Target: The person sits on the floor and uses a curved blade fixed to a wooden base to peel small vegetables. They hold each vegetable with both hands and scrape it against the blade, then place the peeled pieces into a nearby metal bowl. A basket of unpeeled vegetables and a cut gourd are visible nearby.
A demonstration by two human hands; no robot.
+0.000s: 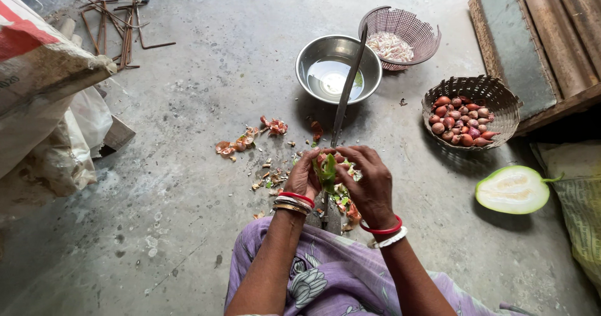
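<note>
Far left: a white sack (44, 84) leans at the frame edge, rusty metal rods (119, 31) lie on the floor beyond it. Onion skins (247, 139) are scattered on the grey concrete floor (188, 197) just left of the hands. Left hand (305, 177) and right hand (370, 181) meet at centre, fingers of both closed around 1 green vegetable piece (327, 170) pinched between them, right against the upright curved blade (346, 90) that rises between the hands. Green scraps lie under the hands. Behind the blade: a steel bowl (313, 56) with water, then a plastic basket (416, 28) of pale peeled pieces. Further right a wicker basket (501, 97) holds shallots (460, 120). A halved gourd (513, 189) lies cut side up, near the right edge.
</note>
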